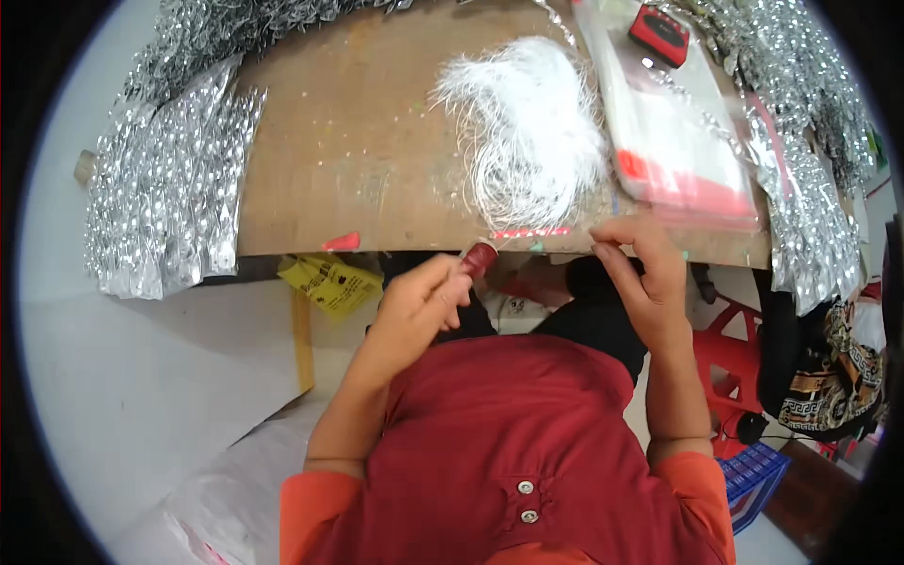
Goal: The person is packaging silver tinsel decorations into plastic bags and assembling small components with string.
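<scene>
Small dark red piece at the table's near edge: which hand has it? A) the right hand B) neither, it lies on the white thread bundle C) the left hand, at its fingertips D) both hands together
C: the small dark red piece sits at the fingertips of the left hand, while the right hand is apart from it, fingers pinched near the brown wooden table edge.

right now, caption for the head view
Left hand pinches small dark-red piece; right hand by white string bundle.

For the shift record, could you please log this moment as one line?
left hand: pinches small red piece | right hand: fingers curled at wooden board edge | white thread bundle: on board
</scene>
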Available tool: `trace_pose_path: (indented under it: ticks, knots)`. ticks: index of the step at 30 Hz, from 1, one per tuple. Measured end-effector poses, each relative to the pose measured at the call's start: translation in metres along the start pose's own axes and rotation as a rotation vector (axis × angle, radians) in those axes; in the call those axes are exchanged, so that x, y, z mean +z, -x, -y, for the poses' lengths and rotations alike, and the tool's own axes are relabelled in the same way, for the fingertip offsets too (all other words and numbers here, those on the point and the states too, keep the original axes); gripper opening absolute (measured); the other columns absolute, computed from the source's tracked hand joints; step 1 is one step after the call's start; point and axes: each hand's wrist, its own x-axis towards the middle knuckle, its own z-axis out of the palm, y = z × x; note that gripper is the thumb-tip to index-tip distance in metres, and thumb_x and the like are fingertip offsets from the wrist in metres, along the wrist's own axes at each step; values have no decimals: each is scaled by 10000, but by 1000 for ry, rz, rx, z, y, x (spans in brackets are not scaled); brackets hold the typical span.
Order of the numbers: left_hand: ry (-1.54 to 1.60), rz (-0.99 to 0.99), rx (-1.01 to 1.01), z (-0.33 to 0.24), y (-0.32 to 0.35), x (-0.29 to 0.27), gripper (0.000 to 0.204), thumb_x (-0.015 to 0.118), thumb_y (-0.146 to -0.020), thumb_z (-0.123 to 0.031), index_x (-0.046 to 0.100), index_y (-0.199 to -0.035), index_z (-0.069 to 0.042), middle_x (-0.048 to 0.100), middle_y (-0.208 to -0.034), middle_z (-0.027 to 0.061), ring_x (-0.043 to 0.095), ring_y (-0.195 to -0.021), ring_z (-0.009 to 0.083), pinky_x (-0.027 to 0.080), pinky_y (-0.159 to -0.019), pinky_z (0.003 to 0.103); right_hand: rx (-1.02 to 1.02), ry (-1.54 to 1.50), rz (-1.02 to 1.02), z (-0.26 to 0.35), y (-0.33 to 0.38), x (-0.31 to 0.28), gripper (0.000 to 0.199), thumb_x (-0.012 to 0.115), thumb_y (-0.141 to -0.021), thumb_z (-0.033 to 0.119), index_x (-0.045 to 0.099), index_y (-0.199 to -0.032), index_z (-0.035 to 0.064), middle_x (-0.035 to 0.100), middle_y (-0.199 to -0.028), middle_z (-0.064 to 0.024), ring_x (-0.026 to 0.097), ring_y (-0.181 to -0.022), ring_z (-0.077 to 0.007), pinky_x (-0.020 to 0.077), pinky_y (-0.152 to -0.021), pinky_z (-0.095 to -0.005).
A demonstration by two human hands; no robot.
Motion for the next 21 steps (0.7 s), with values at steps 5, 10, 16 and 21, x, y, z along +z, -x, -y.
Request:
trace_pose_path:
  ticks: [5,10,16,21]
  knots:
    - [141,-130,59,-1,-6,-16,332,442,-958,-241,552,-1112,31,545,-779,3,461,-568,33,357,-506,164,-264,94,80,-1,3,43,200,680,-687,4,632,-870,66,593,-915,-65,553,-825,-249,438,-687,-336]
    - [299,-113,11,-3,-4,-14,341,441,-960,-239,538,-1136,37,549,-797,10,461,-567,36,357,-504,159,-423,149,7,-5,-6,79,216,684,-640,19,624,-834,96,585,-948,-36,544,-834,-221,423,-708,-336]
    - [496,4,10,1,-9,-9,459,394,-971,-325,498,-1186,67,548,-825,10,477,-639,45,387,-563,172,-470,205,-45,-11,-11,87,206,646,-617,71,599,-815,108,582,-891,-1,540,-826,-190,404,-716,-322]
    - [478,-3,12,-16,-16,-5,448,413,-963,-314,496,-1192,63,551,-833,10,473,-653,51,393,-592,184,-273,-52,99,9,-11,53,134,631,-716,12,579,-827,67,594,-895,-52,528,-860,-212,402,-779,-340]
